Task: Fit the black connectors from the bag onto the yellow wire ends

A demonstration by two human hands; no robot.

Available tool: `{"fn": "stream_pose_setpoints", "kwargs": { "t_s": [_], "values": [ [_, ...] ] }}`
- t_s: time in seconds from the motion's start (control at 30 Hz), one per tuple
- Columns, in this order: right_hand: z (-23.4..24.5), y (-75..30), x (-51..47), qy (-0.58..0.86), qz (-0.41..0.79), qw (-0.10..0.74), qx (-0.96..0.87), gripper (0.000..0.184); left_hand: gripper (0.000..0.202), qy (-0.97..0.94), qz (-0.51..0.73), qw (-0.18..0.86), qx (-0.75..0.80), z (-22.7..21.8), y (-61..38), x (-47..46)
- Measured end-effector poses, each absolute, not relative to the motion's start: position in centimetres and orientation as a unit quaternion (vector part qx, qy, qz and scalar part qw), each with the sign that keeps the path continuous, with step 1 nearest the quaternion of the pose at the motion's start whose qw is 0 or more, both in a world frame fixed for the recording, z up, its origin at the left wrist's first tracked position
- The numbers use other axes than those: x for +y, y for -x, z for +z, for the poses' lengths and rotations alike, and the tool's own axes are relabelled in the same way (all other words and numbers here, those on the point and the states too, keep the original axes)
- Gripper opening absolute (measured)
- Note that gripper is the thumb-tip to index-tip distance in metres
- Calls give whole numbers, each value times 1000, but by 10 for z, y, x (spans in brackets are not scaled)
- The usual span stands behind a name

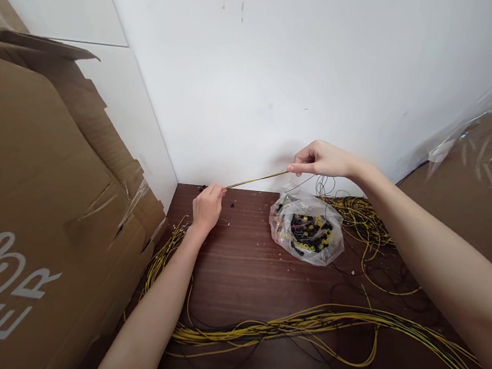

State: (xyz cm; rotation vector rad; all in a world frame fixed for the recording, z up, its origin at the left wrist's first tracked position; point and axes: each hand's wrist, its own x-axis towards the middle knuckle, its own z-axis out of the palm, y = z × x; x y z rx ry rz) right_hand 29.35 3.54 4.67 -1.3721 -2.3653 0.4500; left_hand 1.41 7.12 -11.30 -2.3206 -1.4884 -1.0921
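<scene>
My left hand [206,207] is closed in a pinch on one end of a thin yellow-and-black wire [255,180], near the back of the dark wooden table [247,266]. My right hand [320,160] is raised higher and to the right, its fingers pinched on the same wire, which runs taut between the two hands. Just below my right hand lies a clear plastic bag [307,228] holding small black and yellow parts.
A long bundle of yellow wires [324,322] crosses the table's front. More tangled wires [364,219] lie behind the bag at the right. Large cardboard boxes [42,217] stand at the left, and plastic-covered cardboard [473,171] at the right. A white wall is behind.
</scene>
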Motion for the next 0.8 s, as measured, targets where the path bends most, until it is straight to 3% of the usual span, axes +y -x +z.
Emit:
{"fn": "stream_pose_setpoints", "kwargs": {
  "t_s": [0.13, 0.27, 0.4, 0.47, 0.63, 0.8],
  "values": [
    [46, -305, 40, 500, 80, 146, -850, 47, 29, 769, -380, 84, -508, -113, -15, 70],
    [34, -316, 50, 526, 6, 126, -841, 42, 25, 743, -415, 66, -521, -116, -12, 71],
    [16, -322, 54, 556, -33, 188, -809, 37, 25, 726, -429, 43, -535, -120, -8, 74],
    [10, -322, 52, 565, 20, 271, -779, 39, 26, 723, -425, 28, -544, -122, -7, 75],
    [9, -322, 42, 475, 308, 448, -692, 43, 28, 700, -422, -17, -576, -125, -4, 78],
    [29, -345, 30, 414, 368, 547, -627, 45, 30, 679, -414, -35, -605, -123, -3, 79]
  ]
}}
